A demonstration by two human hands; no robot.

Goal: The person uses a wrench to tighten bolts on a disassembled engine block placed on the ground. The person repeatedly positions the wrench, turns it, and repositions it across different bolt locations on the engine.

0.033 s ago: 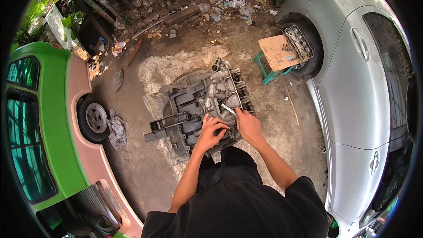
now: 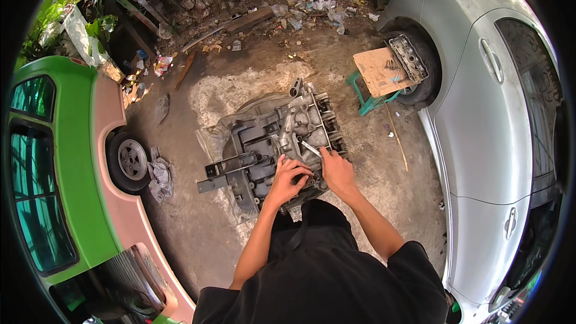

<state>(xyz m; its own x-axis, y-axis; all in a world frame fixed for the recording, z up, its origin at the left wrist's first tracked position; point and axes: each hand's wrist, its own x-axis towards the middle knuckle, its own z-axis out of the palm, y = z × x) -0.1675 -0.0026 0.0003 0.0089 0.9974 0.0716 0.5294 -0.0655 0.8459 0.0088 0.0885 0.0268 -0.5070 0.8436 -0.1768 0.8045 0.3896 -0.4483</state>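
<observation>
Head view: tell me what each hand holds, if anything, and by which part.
The right hand grips a silver wrench by the end nearer the person. The left hand is at the engine; whether it holds anything cannot be told.

We look down from a head-worn fisheye camera, over a black cloth shirt at the frame's lower centre. We face a nearby grey metal engine block mid-frame.
</observation>
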